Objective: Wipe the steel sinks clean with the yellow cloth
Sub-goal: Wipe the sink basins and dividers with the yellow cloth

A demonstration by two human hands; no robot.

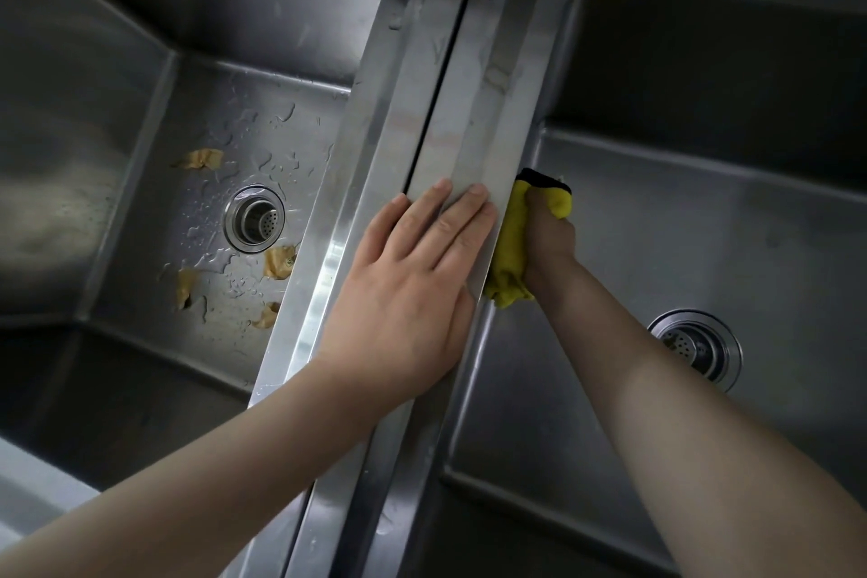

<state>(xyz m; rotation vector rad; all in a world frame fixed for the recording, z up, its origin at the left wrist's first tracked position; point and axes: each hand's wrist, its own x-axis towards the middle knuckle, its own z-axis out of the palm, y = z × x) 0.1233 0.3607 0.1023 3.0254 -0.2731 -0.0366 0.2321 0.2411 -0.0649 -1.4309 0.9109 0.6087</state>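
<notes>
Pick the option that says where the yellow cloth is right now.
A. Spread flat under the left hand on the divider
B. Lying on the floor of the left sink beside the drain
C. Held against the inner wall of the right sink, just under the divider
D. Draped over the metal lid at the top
C: the right hand grips the yellow cloth against the right sink wall below the divider, while the left hand lies flat on top.
</notes>
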